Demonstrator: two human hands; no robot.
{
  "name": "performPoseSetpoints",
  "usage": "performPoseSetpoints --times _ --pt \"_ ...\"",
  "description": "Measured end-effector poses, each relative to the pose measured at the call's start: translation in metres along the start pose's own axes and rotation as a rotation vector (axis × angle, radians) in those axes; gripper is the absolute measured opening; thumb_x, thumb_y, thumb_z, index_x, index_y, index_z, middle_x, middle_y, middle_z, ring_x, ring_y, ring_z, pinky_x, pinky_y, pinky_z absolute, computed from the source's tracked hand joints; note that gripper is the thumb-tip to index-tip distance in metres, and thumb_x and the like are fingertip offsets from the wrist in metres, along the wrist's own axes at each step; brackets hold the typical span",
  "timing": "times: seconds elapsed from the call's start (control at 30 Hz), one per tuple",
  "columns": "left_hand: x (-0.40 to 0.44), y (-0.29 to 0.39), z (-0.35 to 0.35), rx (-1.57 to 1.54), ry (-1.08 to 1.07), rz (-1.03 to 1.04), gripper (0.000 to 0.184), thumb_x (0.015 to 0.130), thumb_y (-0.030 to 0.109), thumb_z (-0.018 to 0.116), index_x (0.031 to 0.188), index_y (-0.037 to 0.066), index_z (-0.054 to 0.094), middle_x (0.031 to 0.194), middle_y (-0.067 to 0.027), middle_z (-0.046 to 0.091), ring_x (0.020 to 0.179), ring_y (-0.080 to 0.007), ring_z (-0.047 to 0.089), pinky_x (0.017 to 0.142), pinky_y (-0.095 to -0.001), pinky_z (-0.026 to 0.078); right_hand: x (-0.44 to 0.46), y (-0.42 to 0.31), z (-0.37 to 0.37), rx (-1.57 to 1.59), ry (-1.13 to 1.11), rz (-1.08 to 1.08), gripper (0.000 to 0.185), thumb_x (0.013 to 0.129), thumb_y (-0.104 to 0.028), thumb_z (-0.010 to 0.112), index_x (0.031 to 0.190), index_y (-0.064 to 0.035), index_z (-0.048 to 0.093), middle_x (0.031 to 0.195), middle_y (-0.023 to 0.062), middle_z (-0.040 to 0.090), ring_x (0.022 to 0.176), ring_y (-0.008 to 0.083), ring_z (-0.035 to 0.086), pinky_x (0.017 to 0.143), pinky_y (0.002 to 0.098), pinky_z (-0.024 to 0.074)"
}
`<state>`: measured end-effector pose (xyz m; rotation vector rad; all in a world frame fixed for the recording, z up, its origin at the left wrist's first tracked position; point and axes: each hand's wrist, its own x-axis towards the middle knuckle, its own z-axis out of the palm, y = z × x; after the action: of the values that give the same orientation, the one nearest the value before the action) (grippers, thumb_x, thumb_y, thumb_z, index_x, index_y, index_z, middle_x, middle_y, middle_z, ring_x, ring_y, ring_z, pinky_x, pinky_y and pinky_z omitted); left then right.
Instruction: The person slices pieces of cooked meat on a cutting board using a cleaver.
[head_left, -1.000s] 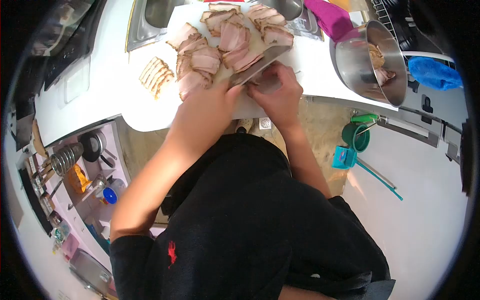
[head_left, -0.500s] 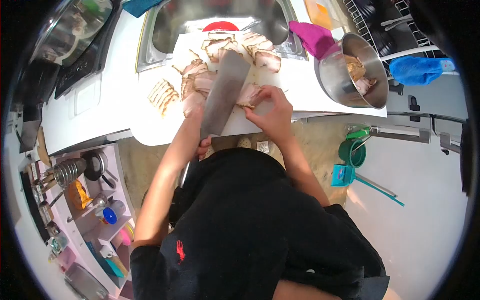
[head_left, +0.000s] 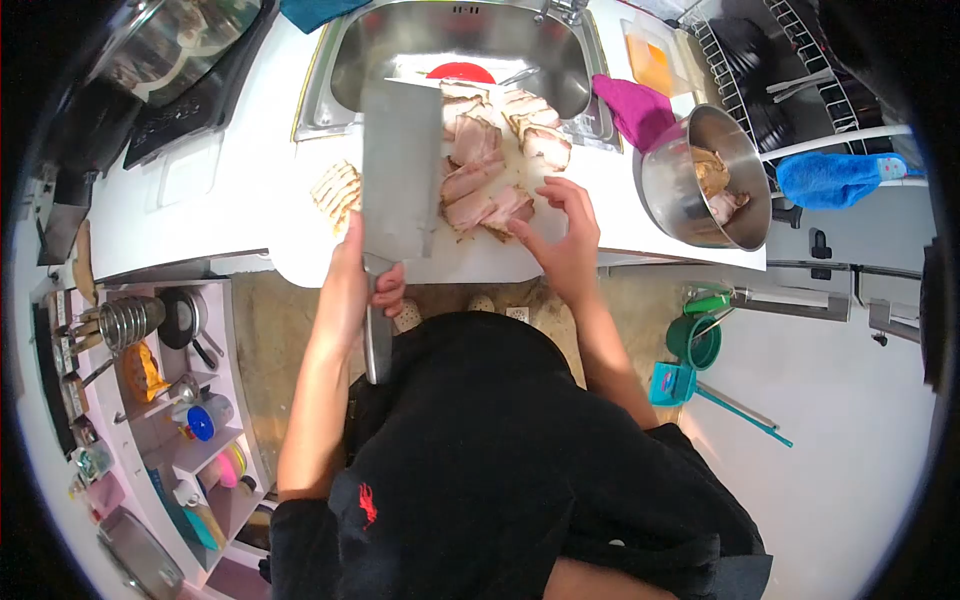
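Note:
My left hand (head_left: 362,280) is wrapped around the handle of a wide metal cleaver (head_left: 400,170). Its blade points away from me and hides part of the white cutting board (head_left: 500,262). Just right of the blade, slices of meat with browned edges (head_left: 470,180) lie overlapped on the board. My right hand (head_left: 570,240) has its thumb and fingers apart beside the nearest slice (head_left: 508,208); whether the thumb touches it I cannot tell. More slices (head_left: 545,145) lie farther back, and a fanned stack of thinner slices (head_left: 338,190) sits left of the blade.
Behind the board is a metal sink (head_left: 400,40) with a red item (head_left: 461,72) in it. A steel pot (head_left: 660,190) holding meat chunks stands at right, near a magenta cloth (head_left: 632,110). A blue cloth (head_left: 830,180) hangs by the dish rack (head_left: 765,20).
The cleaver has swung left and now stands straighter. My right hand has let go of a meat slice, which now lies against the nearer row. The whole view has shifted slightly.

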<state>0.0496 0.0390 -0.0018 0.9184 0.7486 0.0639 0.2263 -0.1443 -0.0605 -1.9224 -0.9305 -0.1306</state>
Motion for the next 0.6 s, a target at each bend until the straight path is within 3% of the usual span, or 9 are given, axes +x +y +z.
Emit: performPoseSetpoints --times 0.13,0.23,0.27,0.37,0.47,0.57,0.6 --pt "-0.012 0.004 -0.007 -0.057 0.058 0.083 0.061 0.099 0.062 0.029 0.104 0.006 0.053 0.052 0.0055 0.030 0.039 -0.0055 0.029 0.039 -0.0231 0.028 0.028 -0.023 0.000 -0.138 -0.275 -0.260 0.035 0.066 -0.013 0.078 0.097 -0.0066 0.062 0.110 0.0115 0.059 0.106 0.0284 0.054 0.092 0.0409 0.0426" --pt "-0.018 0.000 -0.007 -0.103 0.079 0.076 0.062 0.098 0.063 0.030 0.111 0.007 0.053 0.052 0.0059 0.029 0.038 -0.0053 0.028 0.038 -0.0230 0.027 0.031 -0.033 0.023 -0.316 -0.371 -0.346 0.025 0.067 -0.012 0.073 0.089 -0.0081 0.062 0.106 0.0073 0.060 0.107 0.0265 0.052 0.093 0.0412 0.0399" --pt "-0.021 0.000 -0.004 -0.109 0.089 0.064 0.062 0.098 0.063 0.030 0.111 0.007 0.052 0.052 0.0057 0.030 0.038 -0.0053 0.028 0.038 -0.0230 0.027 0.031 -0.030 0.032 -0.318 -0.349 -0.356 0.014 0.069 -0.011 0.069 0.080 -0.0084 0.060 0.102 0.0044 0.063 0.106 0.0239 0.054 0.091 0.0400 0.0407" --pt "-0.026 -0.006 -0.008 -0.113 0.062 0.067 0.061 0.099 0.061 0.028 0.110 0.007 0.052 0.052 0.0050 0.030 0.038 -0.0056 0.029 0.038 -0.0229 0.028 0.038 -0.036 0.034 -0.222 -0.303 -0.322 0.016 0.070 -0.012 0.071 0.085 -0.0075 0.065 0.098 0.0054 0.066 0.102 0.0259 0.056 0.090 0.0399 0.0421" --pt "-0.032 -0.008 -0.004 -0.095 0.050 0.060 0.059 0.100 0.059 0.027 0.108 0.006 0.052 0.053 0.0045 0.031 0.039 -0.0059 0.030 0.038 -0.0232 0.029 0.063 -0.040 0.020 -0.035 -0.482 0.207 0.023 0.073 -0.014 0.073 0.094 -0.0057 0.069 0.097 0.0096 0.067 0.096 0.0275 0.058 0.085 0.0379 0.0452" --pt "-0.035 -0.007 -0.002 -0.041 0.005 0.069 0.056 0.102 0.056 0.026 0.098 0.006 0.051 0.053 0.0026 0.034 0.040 -0.0071 0.032 0.040 -0.0243 0.032 0.077 -0.013 0.014 -0.320 -0.226 -0.141 0.030 0.075 -0.015 0.075 0.103 -0.0046 0.069 0.098 0.0118 0.066 0.089 0.0273 0.060 0.080 0.0350 0.0478" --pt "-0.036 -0.006 -0.003 -0.014 -0.012 0.081 0.055 0.103 0.055 0.026 0.090 0.006 0.049 0.054 0.0014 0.037 0.041 -0.0079 0.034 0.042 -0.0249 0.034 0.079 -0.015 0.009 -0.252 -0.190 -0.068 0.026 0.077 -0.015 0.074 0.100 -0.0041 0.068 0.096 0.0116 0.065 0.085 0.0239 0.060 0.078 0.0329 0.0482"
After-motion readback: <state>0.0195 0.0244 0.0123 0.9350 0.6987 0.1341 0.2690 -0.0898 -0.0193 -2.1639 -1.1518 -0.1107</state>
